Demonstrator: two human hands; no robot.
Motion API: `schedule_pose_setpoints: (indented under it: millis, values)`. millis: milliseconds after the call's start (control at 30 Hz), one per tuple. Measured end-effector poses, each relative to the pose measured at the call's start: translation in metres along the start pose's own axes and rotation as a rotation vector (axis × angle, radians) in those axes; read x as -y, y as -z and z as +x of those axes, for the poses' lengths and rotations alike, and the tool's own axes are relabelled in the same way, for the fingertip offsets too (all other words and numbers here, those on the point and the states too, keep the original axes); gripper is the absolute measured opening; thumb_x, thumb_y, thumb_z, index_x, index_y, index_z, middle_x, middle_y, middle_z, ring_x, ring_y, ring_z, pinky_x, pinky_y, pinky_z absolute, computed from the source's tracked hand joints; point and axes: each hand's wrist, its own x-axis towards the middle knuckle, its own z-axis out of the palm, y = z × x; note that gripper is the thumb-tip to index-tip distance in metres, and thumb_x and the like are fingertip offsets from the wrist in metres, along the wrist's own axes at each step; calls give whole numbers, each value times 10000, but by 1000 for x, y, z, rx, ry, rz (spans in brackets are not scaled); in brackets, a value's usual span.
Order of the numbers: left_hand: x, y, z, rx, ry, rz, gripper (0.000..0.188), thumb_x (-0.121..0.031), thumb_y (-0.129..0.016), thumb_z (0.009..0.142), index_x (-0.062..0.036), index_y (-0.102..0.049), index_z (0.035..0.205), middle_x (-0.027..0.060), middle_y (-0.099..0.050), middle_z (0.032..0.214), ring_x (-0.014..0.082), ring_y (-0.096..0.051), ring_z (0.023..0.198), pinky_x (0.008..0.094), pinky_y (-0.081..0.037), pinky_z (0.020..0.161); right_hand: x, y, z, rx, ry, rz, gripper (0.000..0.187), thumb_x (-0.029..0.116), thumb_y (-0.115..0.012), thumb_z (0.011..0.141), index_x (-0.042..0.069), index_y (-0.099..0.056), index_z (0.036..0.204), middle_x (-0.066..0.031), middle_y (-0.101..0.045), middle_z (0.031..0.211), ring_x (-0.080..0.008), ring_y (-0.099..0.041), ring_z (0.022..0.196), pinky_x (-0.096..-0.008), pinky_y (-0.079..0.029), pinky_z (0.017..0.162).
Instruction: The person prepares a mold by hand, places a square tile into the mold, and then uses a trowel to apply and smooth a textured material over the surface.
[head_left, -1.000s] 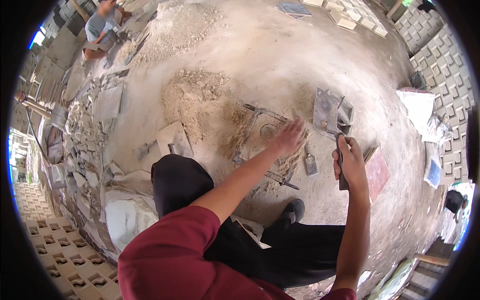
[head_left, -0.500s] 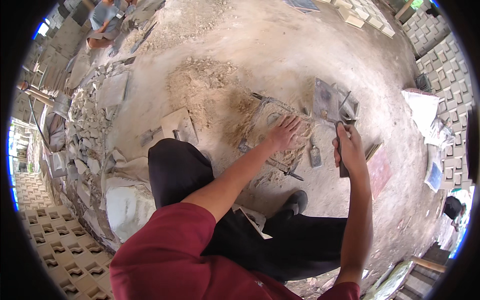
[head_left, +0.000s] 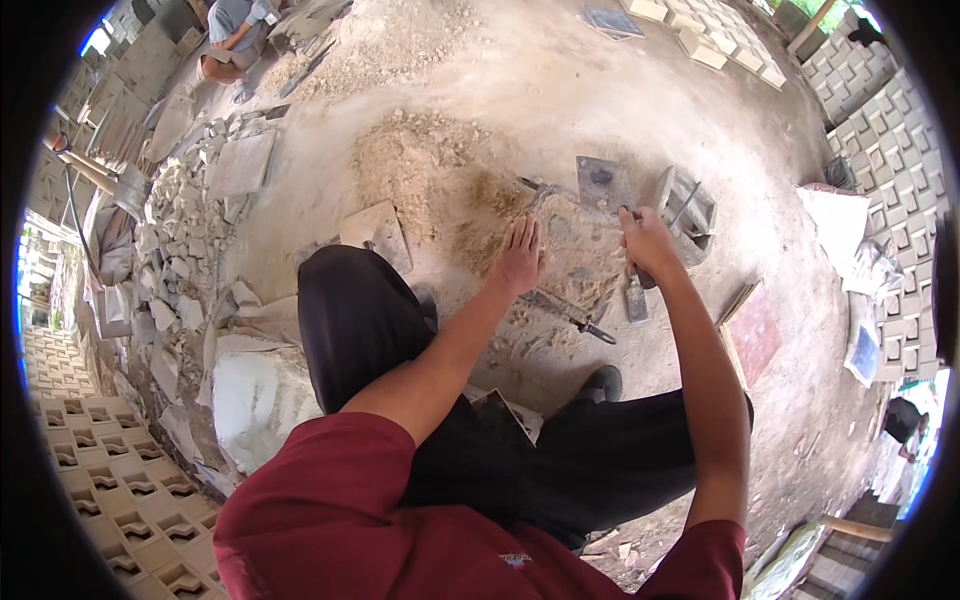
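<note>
My right hand (head_left: 648, 243) is closed round the dark handle of a trowel with a flat square blade (head_left: 604, 180). The blade, with a dark patch at its middle, is over the far right corner of a low metal mould (head_left: 565, 302) with damp-looking sandy mix (head_left: 578, 245) in it. My left hand (head_left: 518, 258), fingers stretched out and palm down, is at the mould's left side, by the loose sand. One of the mould's rod handles (head_left: 597, 332) points toward my foot. Just under my right hand, a small flat-bladed tool (head_left: 636, 302) lies on the ground.
A grey open box (head_left: 688, 212) with a bar across it stands right of the mould. Beyond the mould is a sand heap (head_left: 420, 165); at left are a square board (head_left: 376, 234) and broken stones (head_left: 180, 250). Another person (head_left: 232, 40) sits far left. Patterned blocks (head_left: 895, 160) are stacked right.
My left hand has moved left from the middle of the mould to its left side. The right hand has shifted forward and left, bringing the trowel's blade over the mould's far corner.
</note>
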Motion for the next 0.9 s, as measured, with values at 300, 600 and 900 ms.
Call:
schedule_pose_setpoints:
  millis: [300,600,900]
  values:
    - [-52,-8,11,157,-234,-32,733,-478,-302,1005,52,-175,1495,228,-150,1573,348,-127,1469,486,-105,1195,-25,4,-31,-64,-25,-42,454,381,-564,954,-47,-526,1100,-107,-609,707,-164,-533,425,-319,-434,376]
    - [-94,-20,24,151,-491,-119,714,-444,-366,982,10,-190,1505,182,-183,1580,308,-149,1472,489,-105,1195,-127,41,-38,-231,-113,-186,431,347,-558,952,-61,-516,1084,-125,-582,639,-194,-557,418,-352,-452,360]
    - [-73,-28,54,129,-295,-58,682,-415,-335,999,20,-183,1502,203,-169,1579,333,-157,1468,495,-94,1197,-97,43,-69,-134,-128,-23,474,341,-537,958,-126,-501,1022,-330,-639,861,-356,-662,556,-437,-497,433]
